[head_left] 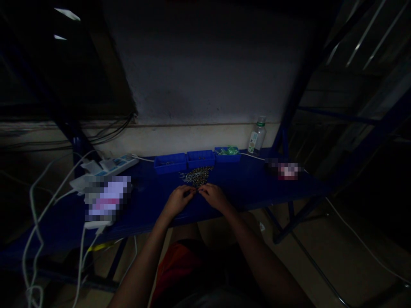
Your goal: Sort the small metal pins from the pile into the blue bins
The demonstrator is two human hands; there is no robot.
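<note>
My left hand [179, 200] and my right hand [213, 195] meet fingertip to fingertip just in front of a small pile on the blue table [144, 201]. Both hands are closed in a pinch; whatever lies between the fingertips is too small and dark to name. Thin silvery pin-like pieces [187, 177] stick out on the pile's left side. Brownish, brassy-looking small pieces [202, 174] make up the rest of it. Behind the pile stand a left blue tray [170, 168] and a middle blue tray [201, 164], each with a few small bits inside.
A right blue tray [227, 158] holds green crinkled plastic. Beyond it stands a clear bottle [257, 137]. A blurred pink object [287, 170] sits at right. On the left are a power strip [122, 164], a pixelated flat object [109, 199] and loose white cables [34, 214].
</note>
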